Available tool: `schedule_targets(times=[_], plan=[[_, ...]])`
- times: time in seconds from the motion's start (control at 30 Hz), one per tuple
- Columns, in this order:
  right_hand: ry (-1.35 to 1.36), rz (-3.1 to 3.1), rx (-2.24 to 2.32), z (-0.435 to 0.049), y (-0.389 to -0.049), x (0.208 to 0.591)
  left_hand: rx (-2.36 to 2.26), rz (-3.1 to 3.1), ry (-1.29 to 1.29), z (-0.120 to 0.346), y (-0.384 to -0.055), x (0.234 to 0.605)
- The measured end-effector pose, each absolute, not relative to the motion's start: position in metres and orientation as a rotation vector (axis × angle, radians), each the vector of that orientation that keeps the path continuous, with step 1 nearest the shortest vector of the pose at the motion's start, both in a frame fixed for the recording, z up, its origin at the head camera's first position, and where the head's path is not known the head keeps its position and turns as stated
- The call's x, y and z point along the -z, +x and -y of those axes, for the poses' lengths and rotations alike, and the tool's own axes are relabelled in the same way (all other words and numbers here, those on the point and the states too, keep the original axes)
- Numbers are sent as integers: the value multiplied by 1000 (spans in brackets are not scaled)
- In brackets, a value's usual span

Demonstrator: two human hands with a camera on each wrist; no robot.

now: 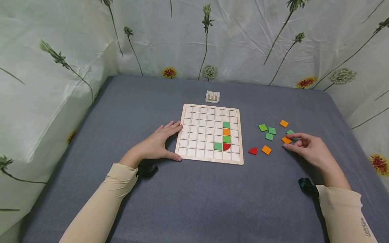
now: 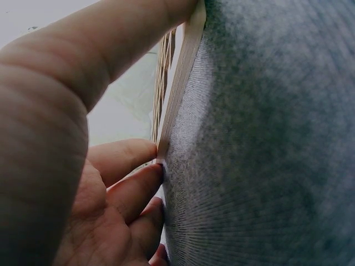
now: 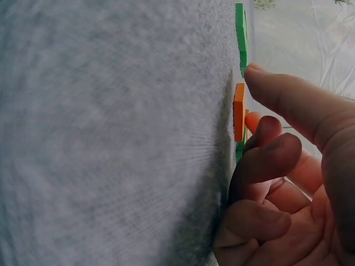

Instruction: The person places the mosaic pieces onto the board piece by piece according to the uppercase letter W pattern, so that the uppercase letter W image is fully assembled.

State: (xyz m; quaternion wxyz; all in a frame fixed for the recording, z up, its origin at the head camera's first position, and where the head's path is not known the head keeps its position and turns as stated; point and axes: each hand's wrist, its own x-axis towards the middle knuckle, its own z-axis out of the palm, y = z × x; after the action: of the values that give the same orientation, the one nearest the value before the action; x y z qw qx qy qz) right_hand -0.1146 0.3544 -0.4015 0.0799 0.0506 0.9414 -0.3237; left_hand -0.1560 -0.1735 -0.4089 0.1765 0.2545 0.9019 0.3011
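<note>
In the head view, my left hand (image 1: 158,143) lies at the left side of a pale wooden grid board (image 1: 240,135). Its spread fingertips touch the left edge, and the thumb is at the near-left corner. Green, orange and red tiles sit in cells on the board's right half. My right hand (image 1: 313,150) reaches over loose tiles right of the board. Its thumb and index finger are parted around an orange square tile (image 1: 285,140); the other fingers curl inward. The right wrist view shows that orange tile (image 3: 239,112) on the cloth, with the thumb tip just apart from it.
Loose green tiles (image 1: 269,136), more orange tiles (image 1: 266,150) and a red quarter-round tile (image 1: 253,151) lie between board and right hand. A small printed pattern card (image 1: 212,96) is behind the board. Grey cloth (image 1: 212,199) covers the table; a flowered curtain (image 1: 170,37) hangs behind.
</note>
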Motion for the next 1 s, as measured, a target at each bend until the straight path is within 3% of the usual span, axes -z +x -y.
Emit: schedule_targets(times=[1.0], plan=[[121,-2820,968,-361,-118,402,-843,-2554,717,174,-156,410]])
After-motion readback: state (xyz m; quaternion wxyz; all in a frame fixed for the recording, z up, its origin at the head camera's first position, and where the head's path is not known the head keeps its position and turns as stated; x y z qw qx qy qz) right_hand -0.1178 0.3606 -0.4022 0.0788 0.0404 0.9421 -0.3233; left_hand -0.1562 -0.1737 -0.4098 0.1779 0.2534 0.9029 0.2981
